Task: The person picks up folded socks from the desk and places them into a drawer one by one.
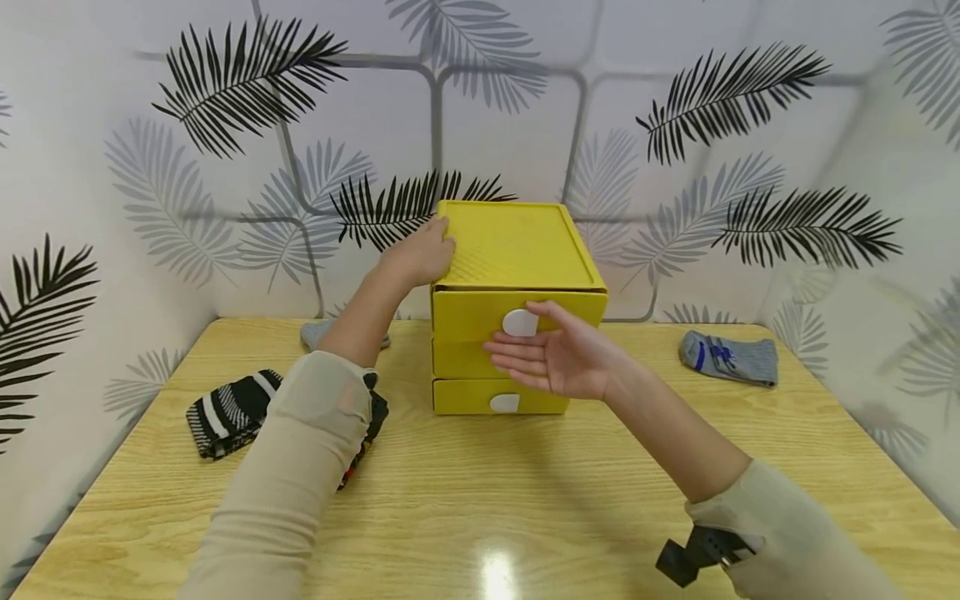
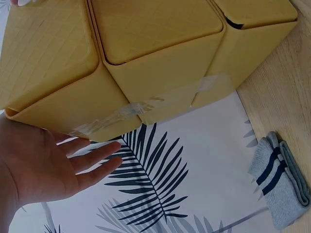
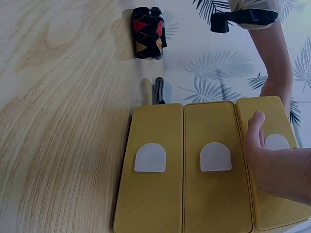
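**Hands at the yellow drawer box**

A yellow plastic three-drawer box (image 1: 517,308) with white half-round handles stands at the back middle of the light wooden table (image 1: 480,500), against the palm-leaf wall; no writing is readable on it; the left hand (image 1: 420,254) rests on its top left edge, fingers relaxed and spread; the right hand (image 1: 555,358) hovers palm-up at the drawer fronts, fingers straight, thumb near the top handle (image 1: 520,322); a black-and-white striped sock (image 1: 228,412) lies to the left, a grey sock with blue marks (image 1: 727,358) to the right.
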Action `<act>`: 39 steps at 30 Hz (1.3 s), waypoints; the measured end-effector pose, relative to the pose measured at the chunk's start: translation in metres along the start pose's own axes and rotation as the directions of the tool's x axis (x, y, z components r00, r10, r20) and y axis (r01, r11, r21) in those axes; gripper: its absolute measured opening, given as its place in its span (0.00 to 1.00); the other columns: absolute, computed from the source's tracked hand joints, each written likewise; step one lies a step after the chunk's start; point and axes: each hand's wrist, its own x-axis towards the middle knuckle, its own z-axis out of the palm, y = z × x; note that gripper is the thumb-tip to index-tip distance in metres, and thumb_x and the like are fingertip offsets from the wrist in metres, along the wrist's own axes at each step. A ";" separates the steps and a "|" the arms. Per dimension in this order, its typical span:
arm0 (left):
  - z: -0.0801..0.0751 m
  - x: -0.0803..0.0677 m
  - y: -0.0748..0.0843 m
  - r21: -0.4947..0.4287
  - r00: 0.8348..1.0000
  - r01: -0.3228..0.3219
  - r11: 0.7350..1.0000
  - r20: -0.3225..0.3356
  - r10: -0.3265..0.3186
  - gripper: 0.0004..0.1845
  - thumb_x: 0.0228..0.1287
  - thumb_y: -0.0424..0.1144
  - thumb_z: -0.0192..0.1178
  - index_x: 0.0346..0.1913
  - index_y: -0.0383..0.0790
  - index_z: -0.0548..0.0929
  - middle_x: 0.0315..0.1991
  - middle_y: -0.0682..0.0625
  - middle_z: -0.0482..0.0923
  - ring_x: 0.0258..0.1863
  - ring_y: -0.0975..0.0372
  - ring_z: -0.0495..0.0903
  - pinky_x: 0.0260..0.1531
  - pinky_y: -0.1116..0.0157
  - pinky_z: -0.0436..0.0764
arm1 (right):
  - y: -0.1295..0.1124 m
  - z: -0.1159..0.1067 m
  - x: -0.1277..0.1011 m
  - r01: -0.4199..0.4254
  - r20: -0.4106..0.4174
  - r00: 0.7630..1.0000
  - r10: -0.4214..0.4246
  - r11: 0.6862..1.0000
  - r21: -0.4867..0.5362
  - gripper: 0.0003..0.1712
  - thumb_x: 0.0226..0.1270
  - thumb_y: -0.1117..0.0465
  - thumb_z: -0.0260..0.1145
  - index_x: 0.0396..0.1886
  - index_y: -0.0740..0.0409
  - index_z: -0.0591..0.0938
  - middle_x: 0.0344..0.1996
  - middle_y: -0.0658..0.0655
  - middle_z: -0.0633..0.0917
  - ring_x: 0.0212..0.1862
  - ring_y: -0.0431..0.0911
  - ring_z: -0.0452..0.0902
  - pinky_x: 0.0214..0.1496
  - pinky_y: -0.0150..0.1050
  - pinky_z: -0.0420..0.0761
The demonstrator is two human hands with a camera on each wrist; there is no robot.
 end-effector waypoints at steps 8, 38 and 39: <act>0.005 -0.002 0.001 -0.022 1.000 0.019 1.000 -0.017 -0.019 0.29 0.74 0.48 0.23 0.73 0.43 0.35 0.72 0.50 0.28 0.70 0.58 0.34 0.64 0.52 0.42 | -0.001 0.000 0.006 0.033 -0.031 0.999 -0.033 0.999 0.011 0.33 0.69 0.44 0.50 0.62 0.65 0.63 0.52 0.58 0.78 0.61 0.50 0.65 0.63 0.40 0.60; 0.007 0.003 -0.005 -0.110 1.000 0.007 0.994 0.005 -0.006 0.29 0.74 0.48 0.24 0.72 0.46 0.32 0.72 0.52 0.24 0.69 0.60 0.31 0.64 0.52 0.39 | 0.050 -0.023 0.020 -0.013 -0.194 0.981 0.026 0.997 0.070 0.29 0.68 0.43 0.51 0.58 0.60 0.65 0.46 0.57 0.78 0.44 0.48 0.78 0.51 0.37 0.74; 0.007 0.003 -0.006 -0.108 1.000 0.006 0.994 0.006 -0.005 0.29 0.74 0.47 0.24 0.72 0.46 0.32 0.72 0.52 0.24 0.69 0.60 0.30 0.65 0.53 0.39 | 0.052 -0.022 0.019 -0.009 -0.201 0.979 0.022 0.998 0.067 0.29 0.67 0.43 0.52 0.57 0.60 0.66 0.46 0.57 0.78 0.44 0.48 0.78 0.51 0.37 0.75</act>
